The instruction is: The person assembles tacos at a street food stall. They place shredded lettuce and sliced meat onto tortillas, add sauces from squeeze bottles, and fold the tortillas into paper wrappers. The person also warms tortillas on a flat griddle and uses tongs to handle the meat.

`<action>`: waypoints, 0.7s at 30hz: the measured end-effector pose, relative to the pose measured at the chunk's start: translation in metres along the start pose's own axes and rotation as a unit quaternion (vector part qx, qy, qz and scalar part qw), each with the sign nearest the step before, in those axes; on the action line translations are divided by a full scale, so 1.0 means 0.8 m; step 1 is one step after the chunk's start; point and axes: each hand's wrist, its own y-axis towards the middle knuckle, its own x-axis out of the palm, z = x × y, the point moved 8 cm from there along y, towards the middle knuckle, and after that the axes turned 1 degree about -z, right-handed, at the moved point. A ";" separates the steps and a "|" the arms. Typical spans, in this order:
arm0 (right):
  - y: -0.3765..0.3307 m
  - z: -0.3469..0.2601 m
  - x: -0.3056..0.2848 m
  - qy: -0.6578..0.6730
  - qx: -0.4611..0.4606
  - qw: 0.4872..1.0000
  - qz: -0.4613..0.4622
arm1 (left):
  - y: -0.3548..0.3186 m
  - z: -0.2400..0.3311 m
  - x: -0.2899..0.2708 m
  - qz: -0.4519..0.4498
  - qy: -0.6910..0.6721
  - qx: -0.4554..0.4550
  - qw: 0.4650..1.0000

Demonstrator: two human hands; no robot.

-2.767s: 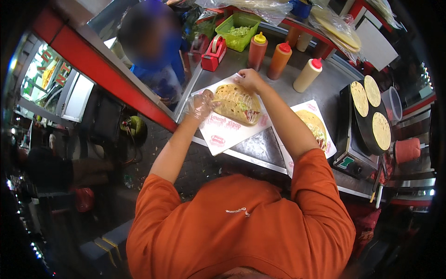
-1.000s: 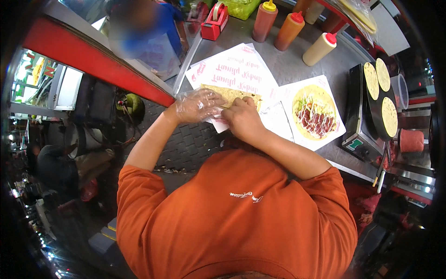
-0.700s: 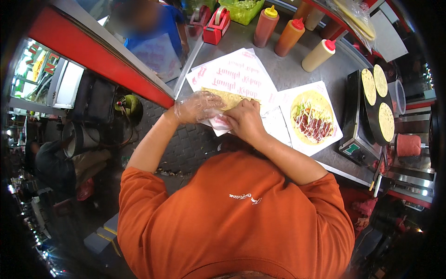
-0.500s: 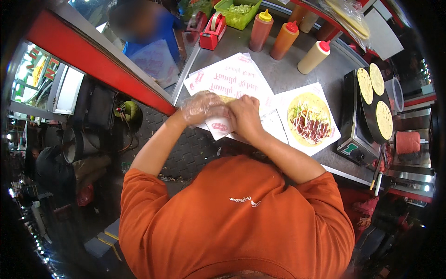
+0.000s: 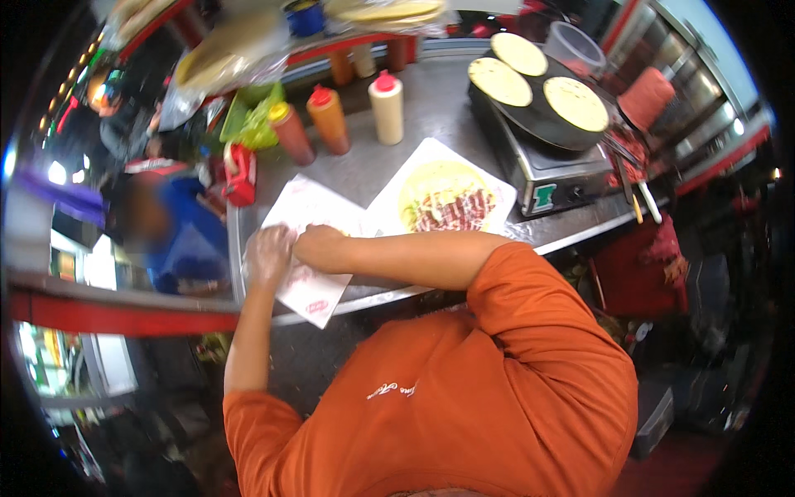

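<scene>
Both my hands are closed over a sheet of white wrapping paper (image 5: 318,298) with pink print at the counter's near edge. My left hand (image 5: 269,255), in a thin clear plastic glove, grips it on the left. Beside it, nearly touching, my right hand (image 5: 323,248) is curled on the paper with its fingers mostly hidden. What lies inside the paper under my hands does not show now. Just right, a flat tortilla (image 5: 422,189) topped with shredded greens, reddish-brown meat and white sauce rests on another paper sheet (image 5: 393,195).
A black griddle pan (image 5: 537,108) with several tortillas sits on a stove (image 5: 530,170) at right. Behind stand a white sauce bottle (image 5: 387,109), an orange one (image 5: 329,122), a red one (image 5: 291,134), a green basket (image 5: 248,116) and a red tape dispenser (image 5: 240,174). A person (image 5: 186,228) is beyond the left side.
My view has swung right, so the counter things sit further left. My hands stay together on the paper; the strip of tortilla seen between them before is hidden now.
</scene>
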 end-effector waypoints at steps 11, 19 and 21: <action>-0.014 0.008 0.001 -0.011 0.031 0.998 0.047 | -0.018 -0.001 0.019 -0.007 -0.020 0.068 0.997; 0.006 0.031 0.007 0.068 -0.010 0.996 0.055 | -0.130 -0.017 -0.001 -0.046 -0.389 -0.435 0.811; -0.017 0.022 -0.004 0.050 -0.055 0.994 0.082 | -0.166 0.014 0.033 0.129 -0.704 -0.540 0.442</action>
